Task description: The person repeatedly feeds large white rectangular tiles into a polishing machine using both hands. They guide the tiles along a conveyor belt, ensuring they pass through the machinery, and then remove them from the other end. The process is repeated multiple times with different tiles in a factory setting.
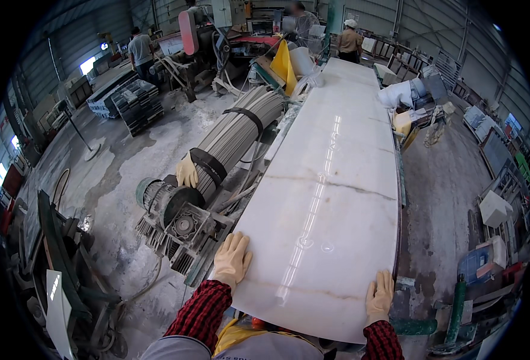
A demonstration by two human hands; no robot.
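Note:
A long, polished white stone slab (pixel 331 216) with brown veins stretches away from my body. My left hand (pixel 232 259), in a cream rubber glove, lies at the slab's near left edge with its fingers stretched forward. On the opposite edge, my right hand (pixel 379 295) wears a matching glove, its fingers extended along the near right corner. Neither hand is wrapped round anything. Red-and-black checked sleeves cover both forearms. What supports the slab underneath is mostly hidden.
Left of the slab stand an electric motor with gearbox (pixel 184 222) and a strapped grey ribbed roll (pixel 235 132), with a loose cream glove (pixel 187 171) on it. Stacked dark slabs (pixel 138 105) lie farther left. A white block (pixel 495 208) sits at right. Several people work at the back.

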